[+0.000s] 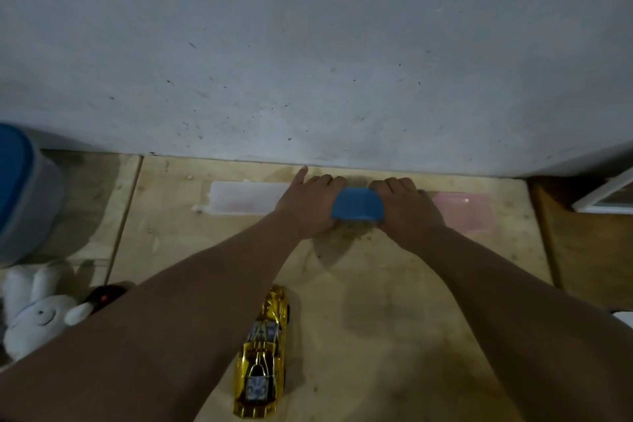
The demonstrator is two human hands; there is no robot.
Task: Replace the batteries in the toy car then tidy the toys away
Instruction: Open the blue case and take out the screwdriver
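Observation:
A shiny gold toy car [262, 353] lies on the wooden table [394, 301] near its front edge, between my forearms. Close to the wall, both hands hold a small blue-lidded container [358, 204]. My left hand [308, 202] grips its left side, with the index finger stretched toward the wall. My right hand [407, 205] grips its right side with curled fingers. What is under the blue lid is hidden by my hands.
A clear flat box [246, 197] lies left of my hands and a pink one [469, 211] to the right. A large blue-lidded tub [20, 195] stands far left. A white plush rabbit [37, 312] and a dark remote [106, 295] lie at the lower left.

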